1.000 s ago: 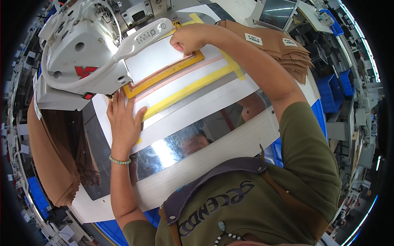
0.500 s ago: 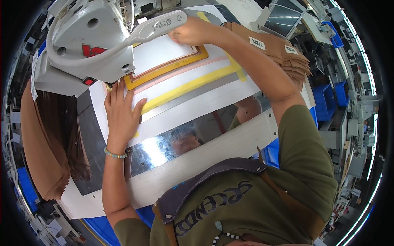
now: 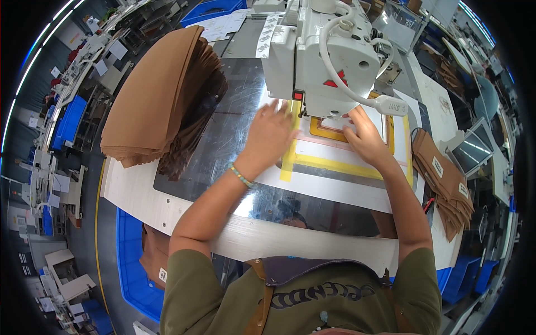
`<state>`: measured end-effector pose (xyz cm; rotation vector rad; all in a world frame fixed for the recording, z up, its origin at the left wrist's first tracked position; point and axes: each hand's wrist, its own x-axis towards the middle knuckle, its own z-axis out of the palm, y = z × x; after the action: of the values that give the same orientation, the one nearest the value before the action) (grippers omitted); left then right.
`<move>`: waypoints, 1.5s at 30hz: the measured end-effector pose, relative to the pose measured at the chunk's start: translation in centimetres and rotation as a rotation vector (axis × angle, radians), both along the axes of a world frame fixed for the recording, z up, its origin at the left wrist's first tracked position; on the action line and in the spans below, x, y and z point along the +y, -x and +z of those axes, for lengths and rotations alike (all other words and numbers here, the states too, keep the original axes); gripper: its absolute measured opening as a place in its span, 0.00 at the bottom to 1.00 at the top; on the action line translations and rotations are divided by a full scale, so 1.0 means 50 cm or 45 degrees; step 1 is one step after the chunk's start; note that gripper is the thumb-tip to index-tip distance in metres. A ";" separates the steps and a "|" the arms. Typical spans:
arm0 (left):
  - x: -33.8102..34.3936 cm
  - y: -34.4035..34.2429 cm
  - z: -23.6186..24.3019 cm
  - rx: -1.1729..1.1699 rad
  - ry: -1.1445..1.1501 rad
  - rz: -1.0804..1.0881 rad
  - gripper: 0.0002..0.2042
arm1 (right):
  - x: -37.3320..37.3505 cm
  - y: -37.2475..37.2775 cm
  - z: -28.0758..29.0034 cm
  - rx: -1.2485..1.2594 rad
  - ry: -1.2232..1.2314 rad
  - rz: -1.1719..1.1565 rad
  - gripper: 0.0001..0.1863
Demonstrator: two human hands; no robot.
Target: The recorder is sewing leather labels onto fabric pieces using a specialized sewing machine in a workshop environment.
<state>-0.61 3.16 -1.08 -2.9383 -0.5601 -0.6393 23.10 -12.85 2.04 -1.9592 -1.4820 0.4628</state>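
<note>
Beneath the head of a white sewing machine (image 3: 329, 89) lies a white sheet (image 3: 312, 181) with yellow tape strips (image 3: 329, 162) and a yellow-orange rectangular frame (image 3: 324, 134). My left hand (image 3: 271, 137) rests over the sheet's left side by an upright tape strip, left of the machine head. Its fingers are stretched out, slightly blurred, with nothing visible in them. My right hand (image 3: 369, 137) is over the frame, right of the machine head. Its thumb and fingers are bent but apart; the fingertips are close to the machine, and I cannot tell whether they touch it.
A tall stack of brown pieces (image 3: 151, 100) stands left on the shiny metal plate (image 3: 195, 162). More brown pieces with white labels (image 3: 441, 173) lie at the right, near a tilted screen (image 3: 474, 148). A blue bin (image 3: 128, 268) with brown pieces sits below the table's left edge.
The view has swung left, bringing the whole brown stack in. My right hand has come from the frame's far side to near the machine head; my left hand now lies farther left of it.
</note>
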 end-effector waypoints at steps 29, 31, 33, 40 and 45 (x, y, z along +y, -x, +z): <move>0.635 0.376 0.302 -1.014 0.647 0.667 0.07 | -0.109 -0.052 -0.095 -0.337 -0.578 -0.068 0.19; 0.620 0.371 0.377 -1.198 0.285 0.620 0.10 | -0.109 -0.051 -0.093 -0.294 -0.604 -0.028 0.19; 0.561 0.350 0.430 -1.249 0.113 0.538 0.10 | -0.108 -0.048 -0.090 -0.328 -0.591 -0.060 0.18; 0.230 0.269 0.300 -0.435 -0.487 0.101 0.05 | -0.111 -0.013 -0.038 -0.482 -0.675 0.084 0.15; 0.045 0.270 0.073 -0.065 -0.195 -0.204 0.05 | -0.120 0.035 0.012 -0.582 -0.573 0.354 0.15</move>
<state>-14.11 5.39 2.58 -2.8489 -0.2677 -0.7395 21.36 -18.86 2.62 -1.5630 -1.9523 -0.2178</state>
